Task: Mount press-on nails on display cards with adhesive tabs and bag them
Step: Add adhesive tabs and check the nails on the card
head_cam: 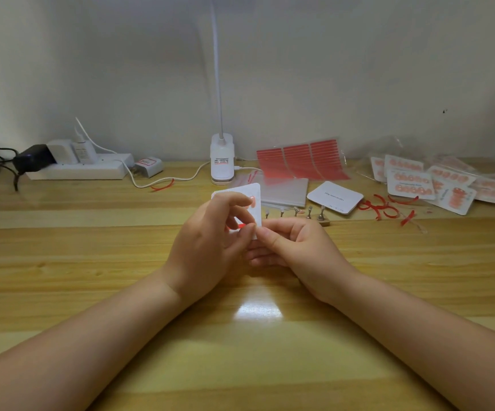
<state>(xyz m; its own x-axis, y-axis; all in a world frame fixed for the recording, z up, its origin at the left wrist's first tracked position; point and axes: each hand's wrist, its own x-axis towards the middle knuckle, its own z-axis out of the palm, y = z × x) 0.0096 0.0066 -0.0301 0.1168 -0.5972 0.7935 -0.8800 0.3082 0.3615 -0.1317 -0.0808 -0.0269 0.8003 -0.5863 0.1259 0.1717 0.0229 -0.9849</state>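
A white display card (pixel 254 192) stands tilted above the wooden table, held between both hands. My left hand (pixel 210 241) curls round its left side, and a pink nail (pixel 252 201) shows on the card by the fingertips. My right hand (pixel 293 247) pinches the card's lower right edge with thumb and forefinger. A bit of red strip (pixel 241 226) shows between the hands. Behind the card, several nails on small stands (pixel 308 212) form a row.
Red adhesive tab sheets (pixel 301 158) and clear bags (pixel 285 191) lie behind. A blank card stack (pixel 334 197) sits to the right, with red peeled strips (pixel 381 206) and finished bagged cards (pixel 427 182) beyond. A clip lamp (pixel 222 161) and power strip (pixel 77 170) line the wall.
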